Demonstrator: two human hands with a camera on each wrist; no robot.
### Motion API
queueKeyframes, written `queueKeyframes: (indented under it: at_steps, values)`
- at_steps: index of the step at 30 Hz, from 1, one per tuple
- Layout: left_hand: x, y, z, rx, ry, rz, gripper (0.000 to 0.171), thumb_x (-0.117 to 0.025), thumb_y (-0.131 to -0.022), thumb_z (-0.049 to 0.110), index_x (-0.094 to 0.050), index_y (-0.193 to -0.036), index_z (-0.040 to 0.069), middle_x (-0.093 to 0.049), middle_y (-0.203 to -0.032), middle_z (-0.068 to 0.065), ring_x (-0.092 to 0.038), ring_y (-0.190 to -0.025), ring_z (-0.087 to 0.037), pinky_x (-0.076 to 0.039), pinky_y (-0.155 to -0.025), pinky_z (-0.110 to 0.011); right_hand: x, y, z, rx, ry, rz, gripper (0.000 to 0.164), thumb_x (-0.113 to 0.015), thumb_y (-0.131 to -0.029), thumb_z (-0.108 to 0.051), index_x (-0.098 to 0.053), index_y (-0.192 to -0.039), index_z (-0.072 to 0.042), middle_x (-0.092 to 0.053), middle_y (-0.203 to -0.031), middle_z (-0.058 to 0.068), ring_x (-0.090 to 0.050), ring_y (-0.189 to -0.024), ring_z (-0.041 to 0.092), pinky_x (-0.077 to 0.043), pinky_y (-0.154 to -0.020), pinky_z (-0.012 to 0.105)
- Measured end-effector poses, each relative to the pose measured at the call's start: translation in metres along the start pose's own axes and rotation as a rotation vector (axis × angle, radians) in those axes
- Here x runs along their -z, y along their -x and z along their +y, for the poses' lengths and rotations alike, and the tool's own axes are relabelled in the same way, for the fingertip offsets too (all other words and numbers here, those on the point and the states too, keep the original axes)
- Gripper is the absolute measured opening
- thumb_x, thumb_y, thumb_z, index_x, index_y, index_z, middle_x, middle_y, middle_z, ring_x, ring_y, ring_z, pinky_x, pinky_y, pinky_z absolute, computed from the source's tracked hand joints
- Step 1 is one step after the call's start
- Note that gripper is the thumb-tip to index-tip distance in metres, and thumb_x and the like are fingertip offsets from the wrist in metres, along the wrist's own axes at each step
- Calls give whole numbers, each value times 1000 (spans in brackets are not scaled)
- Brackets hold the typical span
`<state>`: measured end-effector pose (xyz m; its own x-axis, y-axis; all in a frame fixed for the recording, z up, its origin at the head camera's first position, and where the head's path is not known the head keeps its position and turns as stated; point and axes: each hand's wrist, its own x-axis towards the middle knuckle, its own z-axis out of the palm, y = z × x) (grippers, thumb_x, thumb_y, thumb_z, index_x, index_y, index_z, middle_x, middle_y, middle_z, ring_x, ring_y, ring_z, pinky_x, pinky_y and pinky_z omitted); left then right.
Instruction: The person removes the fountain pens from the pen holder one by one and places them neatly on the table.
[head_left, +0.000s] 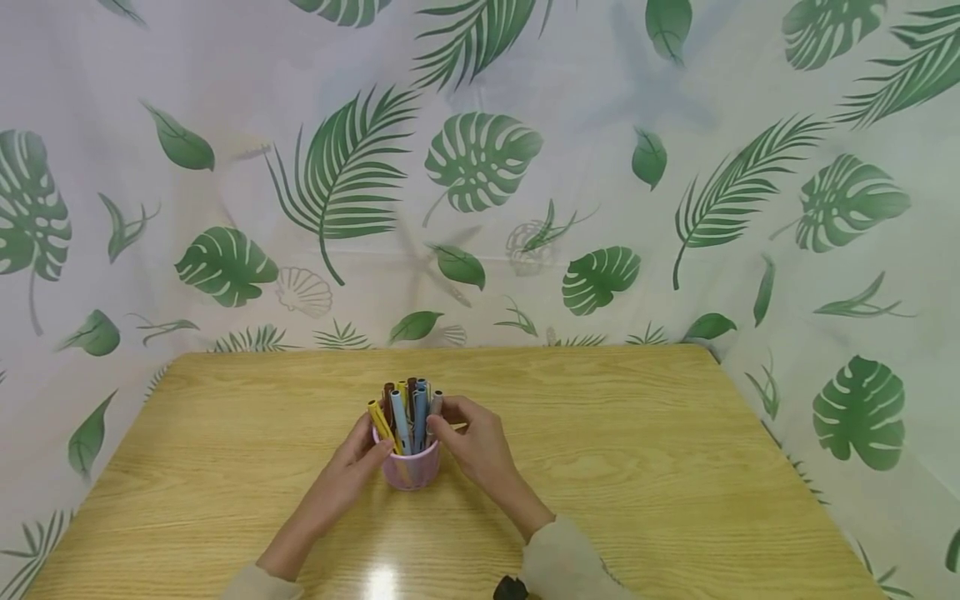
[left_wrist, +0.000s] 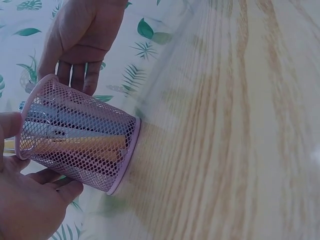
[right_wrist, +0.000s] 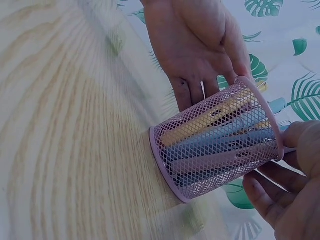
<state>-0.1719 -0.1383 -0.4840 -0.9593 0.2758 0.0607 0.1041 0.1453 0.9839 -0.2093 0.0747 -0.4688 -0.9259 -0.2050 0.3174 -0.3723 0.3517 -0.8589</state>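
Pen cup, head view: the pink mesh pen cup (head_left: 411,475) is seen on the desk (head_left: 637,433), slightly left of its middle, well apart from the far edge.
Pens: several pens (head_left: 402,423) are held nearly upright inside, apparently by the cup's wall.
Desk edges: more room is left toward the right edge than the left; the near edge is not shown.
Left grip, left wrist view: the cup's side near its rim (left_wrist: 25,104) is held by the left hand (head_left: 347,471), thumb against fingers.
Right grip, right wrist view: the opposite side is held likewise by the right hand (head_left: 483,446), presumably for balance.
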Motion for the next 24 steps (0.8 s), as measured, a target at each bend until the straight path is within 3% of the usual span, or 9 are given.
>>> queueKeyframes:
  at_steps: [14,24]
  values:
    - [-2,0,0,-13,11,11,67,-47,-112,26,-11,-166,7,-15,-169,-21,-17,-154,-39,-16,-124,-52,2,1,-5,-45,-70,3,15,-71,-98,-13,-75,-108,-2,-75,-104,10,-70,-97,23,-59,-76,25]
    - [-2,-1,-1,-7,33,9,67,-46,-112,24,-11,-166,6,-13,-170,-21,-15,-154,-38,-15,-125,-52,5,0,-8,-40,-157,32,12,-72,-96,-5,-74,-106,0,-74,-105,13,-71,-99,28,-60,-72,23]
